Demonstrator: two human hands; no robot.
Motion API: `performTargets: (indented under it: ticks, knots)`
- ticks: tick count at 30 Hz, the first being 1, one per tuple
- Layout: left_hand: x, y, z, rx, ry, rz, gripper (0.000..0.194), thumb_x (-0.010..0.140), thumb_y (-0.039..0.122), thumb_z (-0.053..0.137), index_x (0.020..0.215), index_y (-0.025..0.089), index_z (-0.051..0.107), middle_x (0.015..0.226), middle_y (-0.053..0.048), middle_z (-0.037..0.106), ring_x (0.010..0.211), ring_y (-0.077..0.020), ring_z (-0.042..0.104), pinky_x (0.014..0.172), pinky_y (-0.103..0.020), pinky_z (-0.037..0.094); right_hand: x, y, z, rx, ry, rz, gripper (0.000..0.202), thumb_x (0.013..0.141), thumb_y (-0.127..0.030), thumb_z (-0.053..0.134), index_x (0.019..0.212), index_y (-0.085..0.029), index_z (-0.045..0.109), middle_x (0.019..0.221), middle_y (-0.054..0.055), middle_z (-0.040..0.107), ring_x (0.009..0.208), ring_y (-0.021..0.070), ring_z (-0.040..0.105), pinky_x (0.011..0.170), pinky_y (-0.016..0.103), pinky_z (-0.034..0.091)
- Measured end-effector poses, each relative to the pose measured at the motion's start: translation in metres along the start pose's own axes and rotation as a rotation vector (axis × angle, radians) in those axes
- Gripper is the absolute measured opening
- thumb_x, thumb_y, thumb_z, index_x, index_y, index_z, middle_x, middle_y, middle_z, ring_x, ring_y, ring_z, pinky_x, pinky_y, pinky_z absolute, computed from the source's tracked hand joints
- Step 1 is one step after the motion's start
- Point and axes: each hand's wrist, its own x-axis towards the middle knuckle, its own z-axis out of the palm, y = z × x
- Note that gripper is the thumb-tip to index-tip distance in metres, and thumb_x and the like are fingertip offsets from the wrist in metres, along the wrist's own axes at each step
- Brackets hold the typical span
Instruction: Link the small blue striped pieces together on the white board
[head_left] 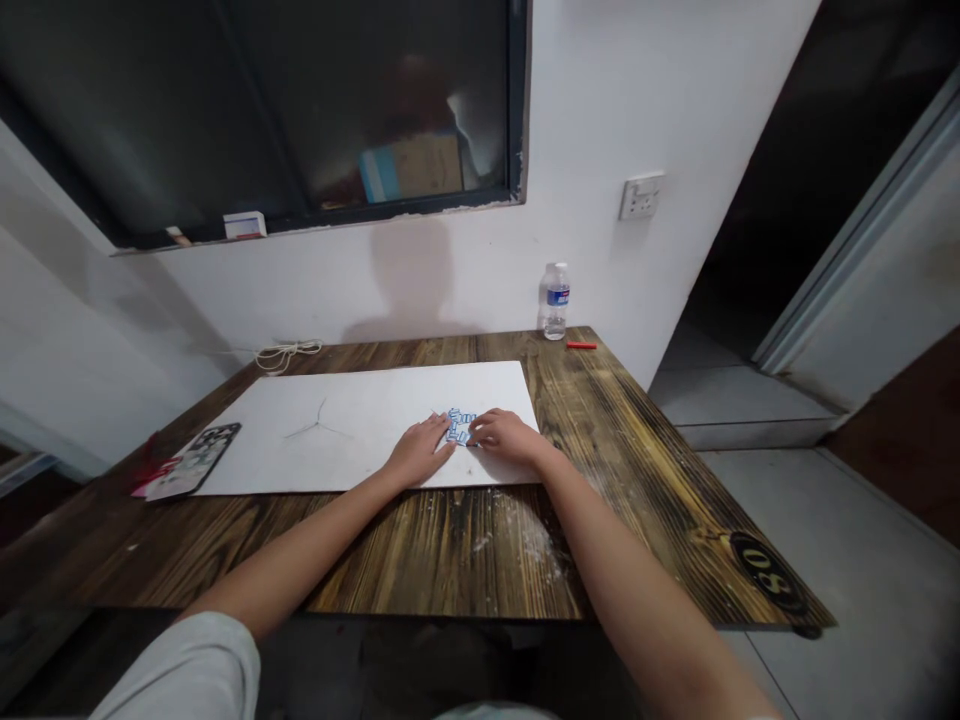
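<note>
A small flat piece with a blue-and-white pattern (460, 424) lies on the white board (390, 400), between my two hands. My left hand (420, 450) rests flat with its fingers stretched out, their tips touching the left side of the patterned piece. On the other side, my right hand (510, 437) has its fingers bent together at the right edge of the piece. Whatever those fingertips pinch is too small to make out. Thin dark lines (317, 424) branch on the board to the left.
A dark-edged patterned case (196, 462) overlaps the board's left end, beside something red (154, 470). Toward the wall are a coiled pale cable (283, 354), a water bottle (556, 302) and a red stick-like object (581, 345). The wooden table (622, 440) bears a round number plate (769, 572).
</note>
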Motion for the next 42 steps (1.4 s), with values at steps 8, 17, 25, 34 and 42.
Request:
performTargets:
  ticks: [8,17,25,34,42]
  knots:
    - [-0.004,0.004,-0.004,-0.013,-0.105,0.056,0.057,0.09,0.048,0.032,0.139,0.021,0.034,0.148,-0.007,0.028,0.137,-0.0239,0.021,0.107,-0.047,0.023,0.0,0.003,0.0,0.011,0.008,-0.009,0.027,0.079,-0.014,0.055,0.098,-0.026,0.07,0.106,0.001,0.068,0.097,0.0186,0.057,0.087,0.029,0.039]
    - [-0.014,0.013,-0.006,-0.063,-0.094,0.172,0.053,0.09,0.046,0.037,0.138,0.026,0.036,0.147,-0.007,0.032,0.136,-0.0245,0.025,0.107,-0.048,0.023,-0.005,0.0,-0.006,-0.006,0.027,0.028,0.023,0.078,-0.021,0.06,0.098,-0.025,0.069,0.108,0.003,0.067,0.101,0.0183,0.055,0.089,0.029,0.037]
    - [-0.014,0.023,-0.011,-0.041,-0.027,0.327,0.035,0.089,0.037,0.044,0.118,0.024,0.058,0.132,-0.005,0.052,0.128,-0.0229,0.039,0.103,-0.041,0.032,-0.008,0.0,-0.013,-0.088,-0.036,0.112,0.019,0.077,-0.032,0.065,0.094,-0.025,0.071,0.103,0.005,0.066,0.096,0.0212,0.051,0.081,0.032,0.036]
    - [-0.037,0.04,-0.024,0.049,-0.049,0.466,0.047,0.083,0.051,0.051,0.119,0.021,0.056,0.131,-0.009,0.053,0.129,-0.0282,0.036,0.103,-0.047,0.026,-0.009,-0.005,-0.019,-0.121,-0.042,0.128,0.012,0.08,-0.027,0.063,0.087,-0.024,0.072,0.095,0.006,0.066,0.091,0.0213,0.05,0.077,0.031,0.034]
    - [-0.051,0.046,-0.013,0.112,0.03,0.453,0.03,0.092,0.027,0.037,0.111,0.021,0.06,0.118,-0.008,0.062,0.114,-0.0241,0.051,0.094,-0.045,0.036,-0.009,-0.005,-0.017,-0.136,-0.055,0.14,0.012,0.081,-0.028,0.061,0.087,-0.024,0.072,0.094,0.005,0.065,0.092,0.0207,0.052,0.078,0.031,0.035]
